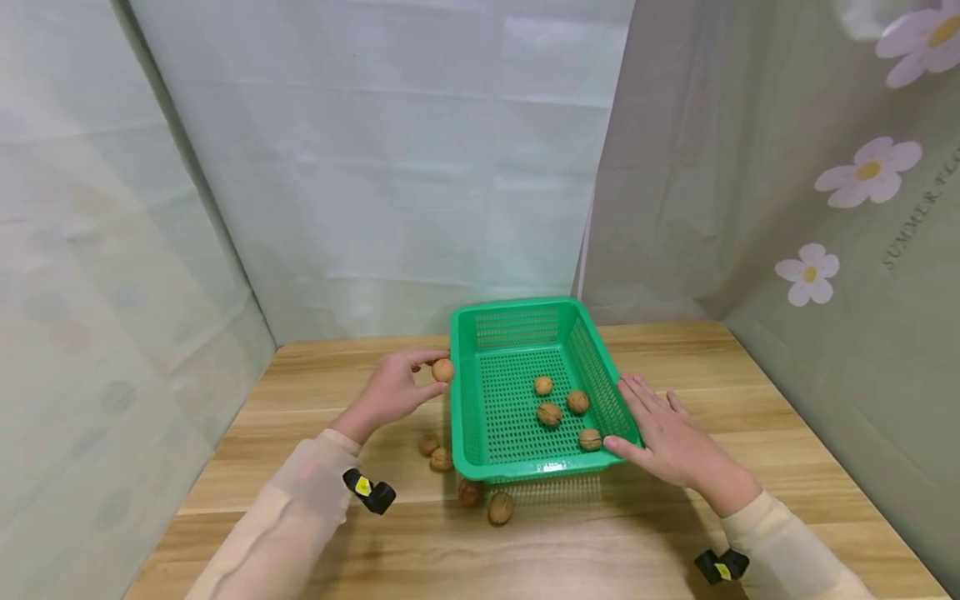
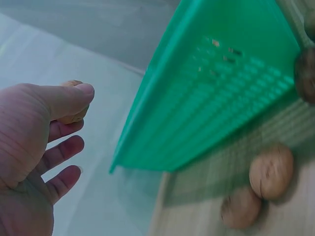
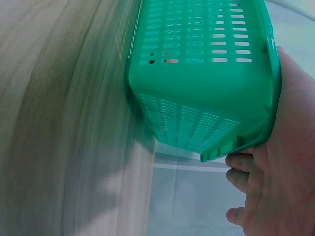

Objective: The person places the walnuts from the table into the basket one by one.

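One walnut (image 1: 442, 370) is pinched between thumb and fingertips of the left hand (image 1: 393, 387), held in the air just outside the left wall of the green basket (image 1: 468, 417), about level with its rim. Left wrist view confirms: thumb (image 2: 69, 101) laid over the nut, remaining fingers loosely curled below it and touching nothing.

Right hand (image 1: 671, 437) lies flat with fingers straight and together, pressed along the basket's right wall, thumb at the near right corner. Right wrist view shows the palm (image 3: 290, 147) against the rim; nothing is gripped in it.

Basket sits near the middle of the tabletop (image 1: 750, 392), toward the far edge, long side running front to back. Inside it: four walnuts (image 1: 549, 413), clustered in the near right part of the floor, close together; contact between them cannot be judged.

On the tabletop outside the basket: two walnuts (image 1: 435, 452) beside the near left corner of the basket, close to each other, and two more walnuts (image 1: 500, 507) just in front of its near wall, one partly under the rim's shadow.

Both wrists carry a small black device with a yellow mark (image 1: 369, 492). Sleeves are pale beige.
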A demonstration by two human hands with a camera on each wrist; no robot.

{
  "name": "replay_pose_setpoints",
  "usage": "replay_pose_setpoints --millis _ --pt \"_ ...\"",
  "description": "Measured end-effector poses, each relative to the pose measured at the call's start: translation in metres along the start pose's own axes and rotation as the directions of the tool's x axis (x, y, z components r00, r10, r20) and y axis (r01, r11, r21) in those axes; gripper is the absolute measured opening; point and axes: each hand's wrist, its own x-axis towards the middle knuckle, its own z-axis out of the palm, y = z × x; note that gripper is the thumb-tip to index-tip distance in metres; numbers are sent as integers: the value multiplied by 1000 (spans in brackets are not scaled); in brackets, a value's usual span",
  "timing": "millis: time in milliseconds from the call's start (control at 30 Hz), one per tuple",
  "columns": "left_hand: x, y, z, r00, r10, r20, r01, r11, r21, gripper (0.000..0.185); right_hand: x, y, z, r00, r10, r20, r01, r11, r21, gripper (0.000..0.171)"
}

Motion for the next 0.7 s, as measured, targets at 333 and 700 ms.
replay_pose_setpoints --millis 333,700 --pt "33 28 17 994 39 103 -40 999 0 48 -1 -1 -1 1000 11 17 -11 1000 28 90" --pt "82 46 42 989 3 148 -5 1000 11 49 0 0 0 1000 14 20 -15 999 32 90"
